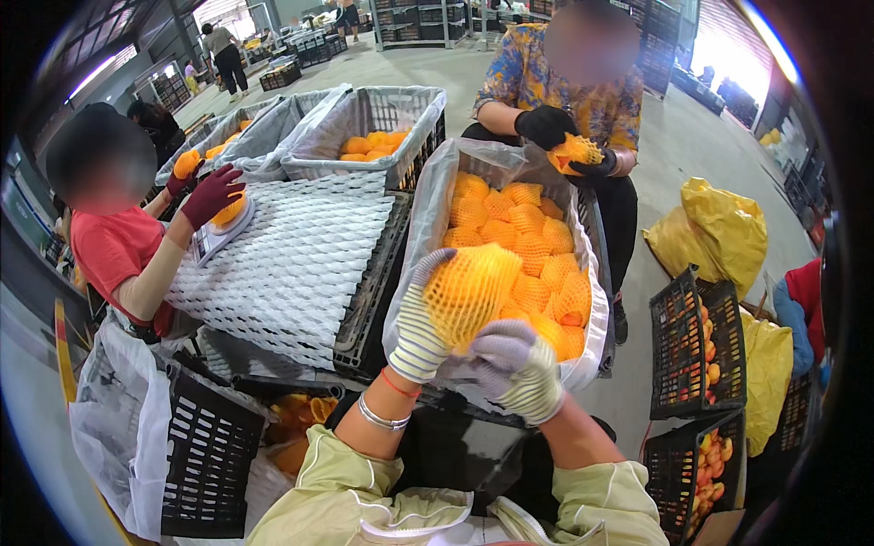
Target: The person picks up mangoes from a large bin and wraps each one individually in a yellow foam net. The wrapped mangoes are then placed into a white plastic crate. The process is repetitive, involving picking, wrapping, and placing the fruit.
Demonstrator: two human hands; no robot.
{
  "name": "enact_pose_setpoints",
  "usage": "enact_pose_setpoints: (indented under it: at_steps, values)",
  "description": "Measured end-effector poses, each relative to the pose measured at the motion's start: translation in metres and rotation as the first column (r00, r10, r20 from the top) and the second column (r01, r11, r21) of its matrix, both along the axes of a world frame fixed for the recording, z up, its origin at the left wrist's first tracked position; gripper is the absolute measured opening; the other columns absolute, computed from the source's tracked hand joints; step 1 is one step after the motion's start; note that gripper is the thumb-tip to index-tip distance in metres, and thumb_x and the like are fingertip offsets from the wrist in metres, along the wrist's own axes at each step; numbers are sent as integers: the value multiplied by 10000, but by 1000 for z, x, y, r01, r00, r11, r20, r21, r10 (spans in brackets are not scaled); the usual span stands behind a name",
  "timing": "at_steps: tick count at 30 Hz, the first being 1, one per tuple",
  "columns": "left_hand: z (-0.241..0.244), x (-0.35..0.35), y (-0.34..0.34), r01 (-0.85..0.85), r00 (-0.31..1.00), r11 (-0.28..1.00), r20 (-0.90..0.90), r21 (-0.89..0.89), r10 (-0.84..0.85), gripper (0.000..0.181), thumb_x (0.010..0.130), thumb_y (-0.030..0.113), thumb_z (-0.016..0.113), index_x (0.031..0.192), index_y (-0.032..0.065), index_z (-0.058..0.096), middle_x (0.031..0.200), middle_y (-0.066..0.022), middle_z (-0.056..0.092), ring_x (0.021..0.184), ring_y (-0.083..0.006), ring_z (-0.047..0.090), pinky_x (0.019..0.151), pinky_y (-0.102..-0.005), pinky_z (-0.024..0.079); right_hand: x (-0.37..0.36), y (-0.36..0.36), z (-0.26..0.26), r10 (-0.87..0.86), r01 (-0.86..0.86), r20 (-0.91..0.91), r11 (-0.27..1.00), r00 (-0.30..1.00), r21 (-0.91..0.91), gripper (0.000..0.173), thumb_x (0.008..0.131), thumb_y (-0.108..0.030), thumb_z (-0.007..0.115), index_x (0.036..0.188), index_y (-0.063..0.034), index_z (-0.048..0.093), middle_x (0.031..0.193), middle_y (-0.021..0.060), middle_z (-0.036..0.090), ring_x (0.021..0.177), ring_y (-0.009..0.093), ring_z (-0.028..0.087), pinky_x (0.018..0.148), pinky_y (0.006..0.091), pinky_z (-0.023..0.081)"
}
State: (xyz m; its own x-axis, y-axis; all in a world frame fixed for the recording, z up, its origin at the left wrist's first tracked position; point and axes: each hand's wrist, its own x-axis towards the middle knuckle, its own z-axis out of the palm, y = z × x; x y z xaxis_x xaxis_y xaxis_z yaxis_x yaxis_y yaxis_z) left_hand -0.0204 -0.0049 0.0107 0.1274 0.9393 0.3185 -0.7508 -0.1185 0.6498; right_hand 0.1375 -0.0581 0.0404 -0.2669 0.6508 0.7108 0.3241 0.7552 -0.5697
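An orange foam fruit net (pixel 471 290) wraps a rounded fruit in front of me. My left hand (pixel 418 327), in a striped knit glove, grips it from the left side. At its lower right edge, the gloved fingers of my right hand (pixel 515 365) are bunched against the net; whether they pinch it is unclear. Just beyond my hands stands a black plastic crate lined with white film (pixel 593 327). Inside it lie several net-wrapped fruits (pixel 532 252), heaped close together. The wrapped fruit is held above the crate's near part.
A table padded with white foam netting (pixel 293 259) stands left, with a scale (pixel 222 232) by a co-worker in maroon gloves (pixel 212 194). Opposite, a co-worker's black gloves (pixel 546 128) hold a netted fruit. Black crates of fruit (pixel 696 348) and yellow sacks (pixel 724 235) stand right.
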Motion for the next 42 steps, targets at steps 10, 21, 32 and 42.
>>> enact_pose_setpoints:
  at_steps: [10,21,32,42]
  values:
    - [15,-142,70,-541,776,784,179,-304,605,408,804,271,649,1134,47,559,1207,-158,548,1082,-293,560,906,-407,485,61,43,-32,-235,92,-418,938,878,-335,220,799,76,592,990,-32,611,902,23,601,753,62,555,678,191,463]
    - [-34,-162,42,-789,-298,487,-927,374,228,720,730,105,734,1356,15,388,1289,-211,483,1155,-326,510,963,-359,435,68,45,-13,-314,151,-341,891,886,-427,222,815,57,600,1028,-6,603,911,26,599,795,74,558,733,201,457]
    - [-20,-138,51,-861,133,410,-646,300,752,627,774,31,658,1343,-4,397,1249,-174,506,1110,-252,522,940,-338,437,-52,80,-15,200,496,962,826,186,-268,627,839,-501,470,1260,-38,513,1040,205,639,1003,346,604,868,441,450]
    - [-14,-110,55,-890,360,439,-402,121,842,562,788,-66,598,1317,37,437,1238,-95,477,990,-167,532,861,-284,469,-52,79,-31,189,418,815,782,548,-463,640,739,-311,658,1312,-100,465,1382,204,387,1209,394,457,1000,455,396]
